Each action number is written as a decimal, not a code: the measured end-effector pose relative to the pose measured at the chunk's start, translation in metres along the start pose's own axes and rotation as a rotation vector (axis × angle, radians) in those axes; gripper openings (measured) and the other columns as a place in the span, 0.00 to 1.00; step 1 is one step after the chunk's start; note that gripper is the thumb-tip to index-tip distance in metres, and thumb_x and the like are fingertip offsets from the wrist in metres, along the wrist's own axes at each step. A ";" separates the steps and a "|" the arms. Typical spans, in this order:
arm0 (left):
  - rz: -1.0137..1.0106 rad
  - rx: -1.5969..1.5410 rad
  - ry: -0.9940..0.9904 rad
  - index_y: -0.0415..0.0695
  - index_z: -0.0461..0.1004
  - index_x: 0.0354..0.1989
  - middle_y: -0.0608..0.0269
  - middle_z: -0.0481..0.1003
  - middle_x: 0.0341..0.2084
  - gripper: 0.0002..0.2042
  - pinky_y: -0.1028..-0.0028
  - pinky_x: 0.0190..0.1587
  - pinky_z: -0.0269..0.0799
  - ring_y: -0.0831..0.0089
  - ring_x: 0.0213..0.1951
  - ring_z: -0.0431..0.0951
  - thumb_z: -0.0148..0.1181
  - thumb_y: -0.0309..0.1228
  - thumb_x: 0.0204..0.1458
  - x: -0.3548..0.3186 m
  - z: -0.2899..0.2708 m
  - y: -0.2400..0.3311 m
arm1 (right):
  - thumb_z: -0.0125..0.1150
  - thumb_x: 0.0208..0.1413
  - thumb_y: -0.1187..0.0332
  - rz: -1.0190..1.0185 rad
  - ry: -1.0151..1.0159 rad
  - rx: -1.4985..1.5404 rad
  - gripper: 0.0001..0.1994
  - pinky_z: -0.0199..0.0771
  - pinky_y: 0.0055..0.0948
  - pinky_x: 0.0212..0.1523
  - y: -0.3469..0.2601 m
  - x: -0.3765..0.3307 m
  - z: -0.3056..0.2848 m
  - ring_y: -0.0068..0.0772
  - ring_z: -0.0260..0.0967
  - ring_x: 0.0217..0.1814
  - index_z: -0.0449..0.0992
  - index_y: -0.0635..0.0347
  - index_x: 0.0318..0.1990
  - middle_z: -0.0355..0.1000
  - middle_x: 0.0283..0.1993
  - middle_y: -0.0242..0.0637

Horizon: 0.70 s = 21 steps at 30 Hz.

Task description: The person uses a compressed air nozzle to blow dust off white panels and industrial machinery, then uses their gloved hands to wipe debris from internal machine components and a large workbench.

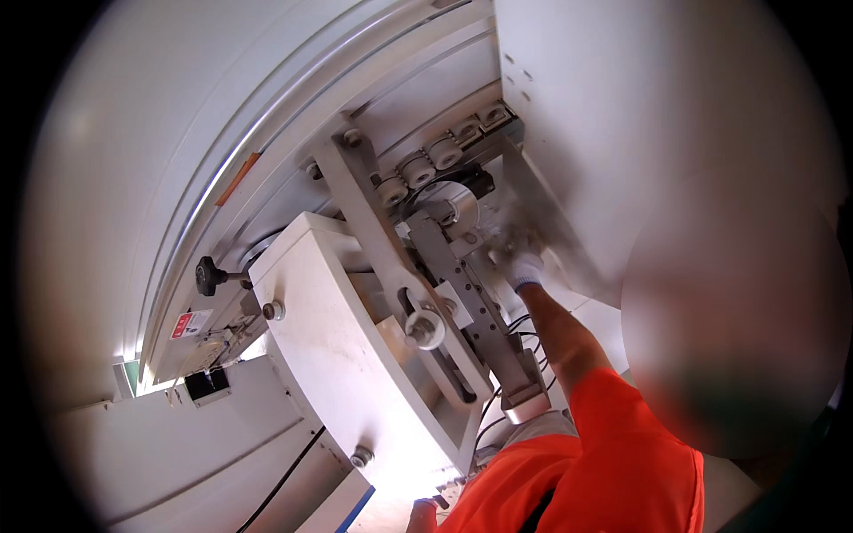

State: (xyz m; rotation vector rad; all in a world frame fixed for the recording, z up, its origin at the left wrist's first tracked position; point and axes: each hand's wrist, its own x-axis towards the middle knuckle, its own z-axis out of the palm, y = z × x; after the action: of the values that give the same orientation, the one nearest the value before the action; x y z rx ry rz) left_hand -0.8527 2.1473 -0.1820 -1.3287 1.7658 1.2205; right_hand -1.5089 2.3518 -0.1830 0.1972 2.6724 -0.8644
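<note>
My right arm, in an orange sleeve, reaches up to a machine. Its hand, in a pale work glove, is beside a dark metal bracket with a row of screws. Motion smears the fingers, so what they touch cannot be made out. Left of the bracket is a slotted steel arm, with a round washer and bolt in its slot. A shiny curved metal part sits above the bracket. At the lower edge only a bit of my left hand shows, near the white housing's bottom corner; its fingers are mostly hidden.
A white box-shaped housing stands left of the steel arm. A black knob sticks out beyond it. Several pale rollers line the upper rail. White panels close in on the right, and black cables hang below the bracket.
</note>
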 end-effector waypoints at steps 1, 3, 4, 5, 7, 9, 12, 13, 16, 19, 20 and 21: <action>-0.009 -0.020 0.001 0.52 0.78 0.47 0.65 0.78 0.41 0.12 0.61 0.50 0.70 0.67 0.43 0.78 0.51 0.41 0.64 0.003 -0.002 0.014 | 0.64 0.51 0.40 0.014 -0.001 -0.066 0.45 0.53 0.53 0.73 -0.010 0.016 0.005 0.57 0.48 0.78 0.58 0.53 0.72 0.54 0.75 0.50; -0.038 -0.076 0.019 0.51 0.78 0.45 0.65 0.78 0.40 0.11 0.63 0.49 0.70 0.69 0.42 0.77 0.51 0.40 0.64 0.006 -0.003 0.034 | 0.67 0.47 0.38 0.022 -0.004 -0.194 0.51 0.55 0.56 0.72 -0.029 0.047 0.018 0.58 0.47 0.78 0.52 0.53 0.74 0.50 0.77 0.52; -0.051 -0.106 0.028 0.50 0.78 0.45 0.66 0.78 0.39 0.11 0.63 0.48 0.71 0.69 0.41 0.77 0.52 0.40 0.64 0.007 -0.001 0.042 | 0.67 0.50 0.43 -0.031 -0.066 -0.294 0.48 0.57 0.58 0.70 -0.035 0.053 0.021 0.60 0.48 0.78 0.51 0.52 0.75 0.52 0.75 0.56; -0.054 -0.127 0.037 0.50 0.78 0.44 0.66 0.77 0.38 0.11 0.64 0.47 0.71 0.70 0.41 0.77 0.52 0.40 0.64 0.008 -0.003 0.053 | 0.65 0.52 0.46 -0.092 -0.058 -0.294 0.46 0.58 0.58 0.69 -0.031 0.062 0.035 0.60 0.50 0.77 0.52 0.53 0.74 0.52 0.75 0.55; -0.058 -0.179 0.062 0.49 0.78 0.42 0.66 0.77 0.36 0.10 0.65 0.45 0.71 0.71 0.39 0.76 0.53 0.39 0.64 0.008 -0.003 0.070 | 0.60 0.56 0.50 -0.205 -0.049 -0.286 0.40 0.61 0.56 0.67 -0.011 0.077 0.069 0.60 0.54 0.74 0.54 0.53 0.73 0.55 0.74 0.53; -0.050 -0.258 0.101 0.47 0.77 0.41 0.67 0.77 0.35 0.10 0.67 0.44 0.72 0.73 0.38 0.76 0.53 0.38 0.64 0.000 0.004 0.077 | 0.54 0.60 0.54 -0.311 -0.058 -0.256 0.32 0.65 0.53 0.65 -0.002 0.070 0.078 0.56 0.60 0.71 0.59 0.54 0.71 0.59 0.71 0.52; 0.029 -0.403 0.208 0.46 0.77 0.39 0.68 0.76 0.32 0.10 0.69 0.41 0.72 0.75 0.36 0.75 0.55 0.37 0.64 -0.013 -0.001 0.096 | 0.48 0.64 0.57 -0.300 -0.164 -0.286 0.24 0.70 0.49 0.61 0.034 0.057 0.086 0.50 0.68 0.65 0.67 0.54 0.66 0.67 0.67 0.50; 0.076 -0.458 0.253 0.45 0.77 0.38 0.68 0.76 0.31 0.10 0.70 0.40 0.72 0.75 0.35 0.75 0.55 0.37 0.64 -0.021 -0.012 0.116 | 0.49 0.64 0.55 -0.203 -0.251 -0.352 0.23 0.71 0.48 0.61 0.051 0.063 0.098 0.48 0.70 0.63 0.71 0.54 0.63 0.69 0.65 0.49; 0.245 -0.659 0.410 0.43 0.77 0.36 0.69 0.75 0.29 0.10 0.72 0.38 0.73 0.78 0.33 0.74 0.56 0.36 0.64 -0.028 -0.062 0.204 | 0.51 0.64 0.55 -0.233 -0.325 -0.233 0.23 0.72 0.47 0.60 0.044 0.037 0.033 0.49 0.71 0.62 0.72 0.56 0.62 0.69 0.65 0.49; 0.363 -0.849 0.569 0.40 0.78 0.40 0.69 0.76 0.31 0.11 0.74 0.38 0.74 0.79 0.34 0.75 0.59 0.36 0.63 -0.042 -0.110 0.274 | 0.51 0.64 0.55 -0.190 -0.268 0.019 0.22 0.72 0.46 0.59 0.046 -0.003 -0.012 0.49 0.71 0.61 0.72 0.56 0.61 0.70 0.64 0.48; 0.378 -0.901 0.613 0.38 0.78 0.45 0.68 0.77 0.36 0.14 0.74 0.41 0.75 0.79 0.37 0.76 0.62 0.38 0.62 -0.041 -0.125 0.291 | 0.51 0.64 0.56 -0.167 -0.273 0.109 0.22 0.72 0.46 0.58 0.048 -0.015 -0.021 0.48 0.71 0.61 0.72 0.56 0.61 0.70 0.63 0.48; 0.493 -0.932 0.553 0.37 0.76 0.50 0.65 0.77 0.40 0.16 0.74 0.44 0.75 0.78 0.40 0.76 0.63 0.37 0.62 -0.046 -0.141 0.340 | 0.51 0.64 0.56 -0.115 -0.237 0.205 0.22 0.73 0.46 0.58 0.061 -0.021 -0.034 0.48 0.71 0.61 0.72 0.56 0.61 0.70 0.63 0.48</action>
State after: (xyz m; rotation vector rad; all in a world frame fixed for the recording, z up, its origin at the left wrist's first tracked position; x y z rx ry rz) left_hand -1.1530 2.0610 0.0185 -1.9333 2.0521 2.3113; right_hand -1.4844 2.4208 -0.1830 -0.0128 2.3941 -1.1231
